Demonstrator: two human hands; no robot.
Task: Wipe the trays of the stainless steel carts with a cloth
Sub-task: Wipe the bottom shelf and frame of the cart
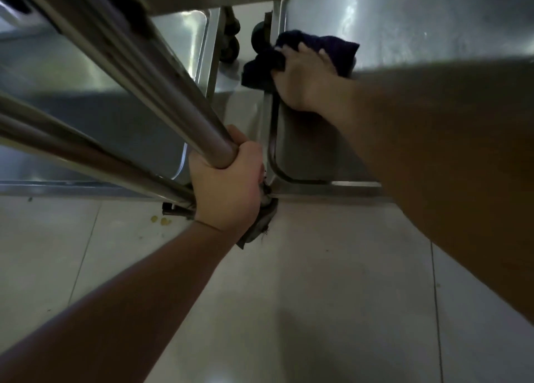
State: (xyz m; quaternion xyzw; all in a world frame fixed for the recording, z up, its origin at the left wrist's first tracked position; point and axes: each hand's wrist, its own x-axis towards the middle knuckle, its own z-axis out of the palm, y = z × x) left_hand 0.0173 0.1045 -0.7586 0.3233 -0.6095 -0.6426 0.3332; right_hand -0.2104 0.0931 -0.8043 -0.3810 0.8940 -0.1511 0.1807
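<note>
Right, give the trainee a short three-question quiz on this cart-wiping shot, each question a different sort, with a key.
1. True or false: the left hand grips a cart's steel tube.
2. Multiple choice: the dark cloth is
A. lying on the floor
B. under the right hand, at the edge of the right-hand tray
C. draped over the tube
3. Fill in: the small yellowish bits lie on the tiled ____, near the left wrist.

Key
1. True
2. B
3. floor
</note>
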